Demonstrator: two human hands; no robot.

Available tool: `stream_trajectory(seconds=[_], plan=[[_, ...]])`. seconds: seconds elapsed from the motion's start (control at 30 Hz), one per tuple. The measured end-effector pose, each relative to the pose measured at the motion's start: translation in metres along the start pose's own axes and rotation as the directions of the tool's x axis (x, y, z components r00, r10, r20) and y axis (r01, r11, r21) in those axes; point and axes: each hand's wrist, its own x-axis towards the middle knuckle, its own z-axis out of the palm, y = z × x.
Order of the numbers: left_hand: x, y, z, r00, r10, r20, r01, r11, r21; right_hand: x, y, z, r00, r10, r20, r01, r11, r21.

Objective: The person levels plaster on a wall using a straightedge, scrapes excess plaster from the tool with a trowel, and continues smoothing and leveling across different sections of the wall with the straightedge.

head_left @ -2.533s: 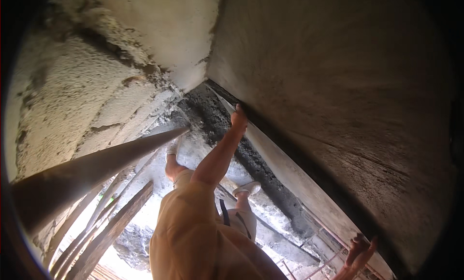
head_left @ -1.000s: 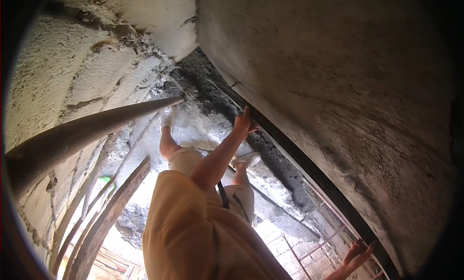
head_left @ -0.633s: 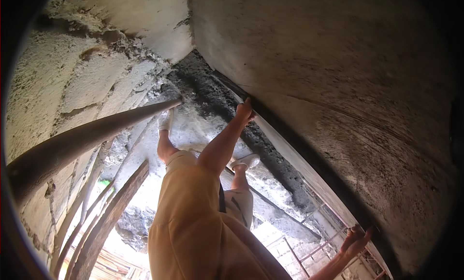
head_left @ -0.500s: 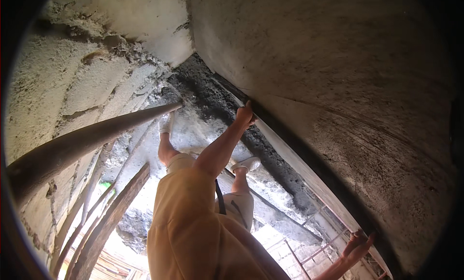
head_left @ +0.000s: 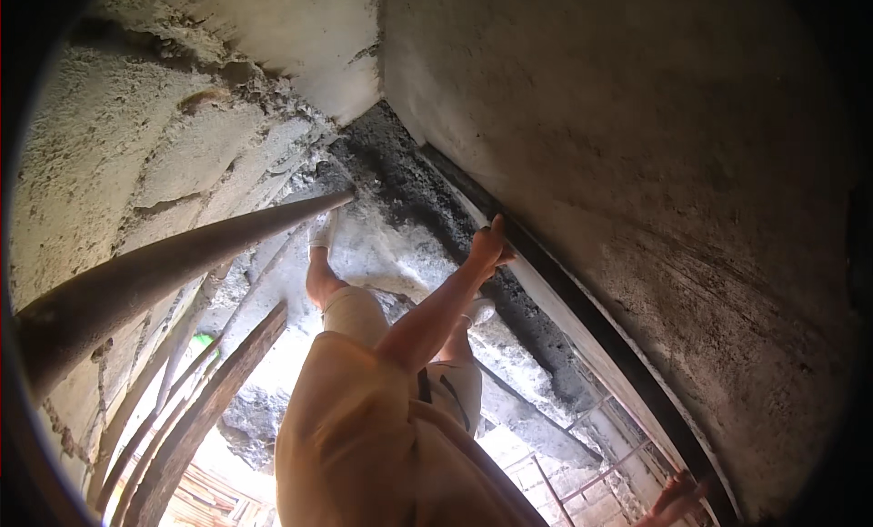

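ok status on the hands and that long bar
Left hand gripping straightedge on plastered wall. Right hand at its near end, grip unclear. Wooden pole off left.

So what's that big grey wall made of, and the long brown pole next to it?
The big grey wall looks like cement plaster: dull, grainy, with faint trowel streaks. The left hand touches the dark straight strip along its edge. The long brown pole is probably wood or bamboo: round, matte, slightly uneven.
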Motion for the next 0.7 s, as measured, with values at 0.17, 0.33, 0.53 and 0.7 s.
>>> stream_trajectory(seconds=[0.17,0.33,0.53,0.7], plan=[[0.103,-0.01,-0.055,0.994,0.035,-0.099,-0.034,0.999,0.017,-0.025,0.05,0.109,0.99,0.138,-0.043,-0.138,0.99,0.0],[0.177,0.038,-0.093,0.958,0.019,-0.285,0.019,0.992,0.128,-0.042,0.095,0.193,0.998,0.019,0.053,-0.021,0.999,0.034],[0.129,0.079,-0.07,0.982,0.071,-0.174,-0.064,0.997,0.046,-0.039,0.065,0.17,0.978,0.118,0.171,-0.137,0.985,0.108],[0.067,0.111,-0.05,0.983,0.148,-0.109,-0.148,0.989,0.016,-0.029,0.034,0.128,0.981,0.085,0.175,-0.11,0.985,0.133]])
